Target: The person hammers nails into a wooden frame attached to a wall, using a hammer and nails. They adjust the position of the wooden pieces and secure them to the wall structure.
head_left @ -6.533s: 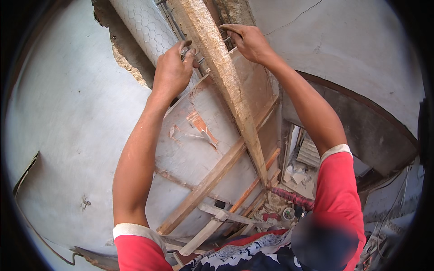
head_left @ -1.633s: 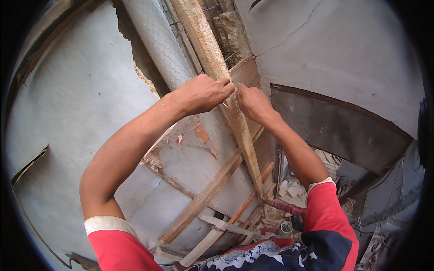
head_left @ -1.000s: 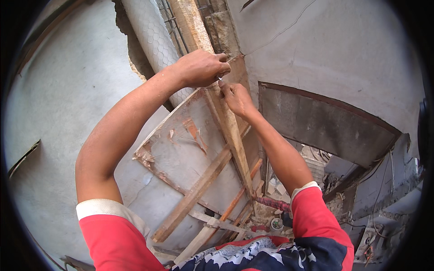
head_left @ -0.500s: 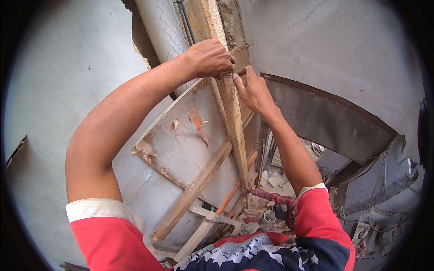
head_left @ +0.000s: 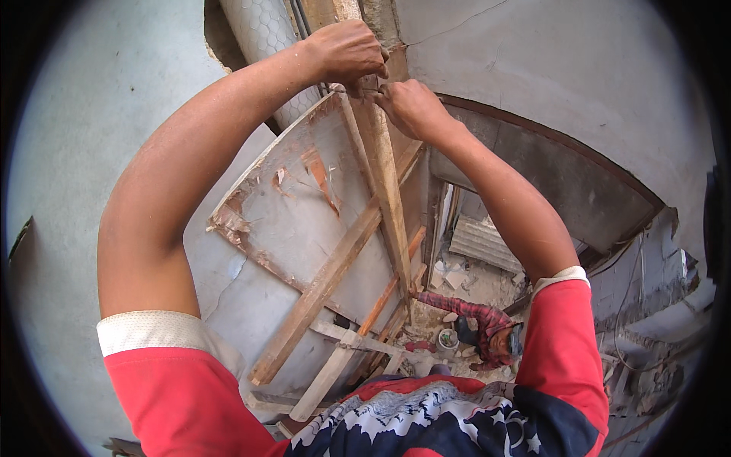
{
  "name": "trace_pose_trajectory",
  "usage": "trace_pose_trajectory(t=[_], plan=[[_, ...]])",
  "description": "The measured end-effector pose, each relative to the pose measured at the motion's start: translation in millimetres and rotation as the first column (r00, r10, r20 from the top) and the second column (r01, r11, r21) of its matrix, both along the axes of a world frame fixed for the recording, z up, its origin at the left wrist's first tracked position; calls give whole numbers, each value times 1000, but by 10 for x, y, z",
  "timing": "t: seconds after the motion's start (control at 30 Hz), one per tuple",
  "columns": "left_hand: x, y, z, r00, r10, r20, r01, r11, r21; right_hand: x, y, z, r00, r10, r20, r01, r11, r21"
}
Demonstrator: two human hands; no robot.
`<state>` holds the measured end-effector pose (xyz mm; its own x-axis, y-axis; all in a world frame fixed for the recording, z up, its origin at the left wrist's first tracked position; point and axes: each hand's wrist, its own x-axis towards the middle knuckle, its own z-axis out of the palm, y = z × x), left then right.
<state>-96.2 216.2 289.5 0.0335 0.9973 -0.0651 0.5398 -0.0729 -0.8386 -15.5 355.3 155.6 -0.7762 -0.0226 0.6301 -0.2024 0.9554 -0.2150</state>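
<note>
An upright wooden post [head_left: 390, 183] runs away below me, and both my hands are at its upper part. Across the post lies a thin dark wire [head_left: 371, 91]. My left hand [head_left: 350, 55] is closed, its fingers curled in over the wire on the post's left side. Just lower, on the right, my right hand [head_left: 415, 109] pinches the wire close to the post; its fingertips are partly hidden. Beside the post leans a framed panel [head_left: 285, 194] with torn, peeling patches. A wooden beam [head_left: 320, 293] crosses the post at a slant.
Far below, a person [head_left: 487, 324] in a checked sleeve reaches a hand to the post's foot. A bucket [head_left: 448, 339] stands there among rubble. Mesh-covered pipe [head_left: 263, 30] rises upper left; a dark opening's lintel [head_left: 544, 164] lies right. Timber pieces [head_left: 327, 381] cross below.
My hands and the post have shifted up and slightly left in view. My right hand has turned its fingers in toward the post. The person below has come further into view.
</note>
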Motion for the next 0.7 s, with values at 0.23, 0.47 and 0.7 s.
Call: trace_pose_trajectory(t=[0.23, 0.47, 0.7], plan=[[48, 78, 135, 998, 53, -23, -56, 986, -158, -33, -120, -179, 964, 267, 12, -198, 745, -637], [65, 63, 84, 994, 107, 15, -105, 991, -77, -193, -460, -391, 514, 453, -729, -90, -816, -571], [17, -70, 24, 959, 19, 283, 18, 992, -125, -438, -676, -541, 65, 101, -993, -64, -992, -105]])
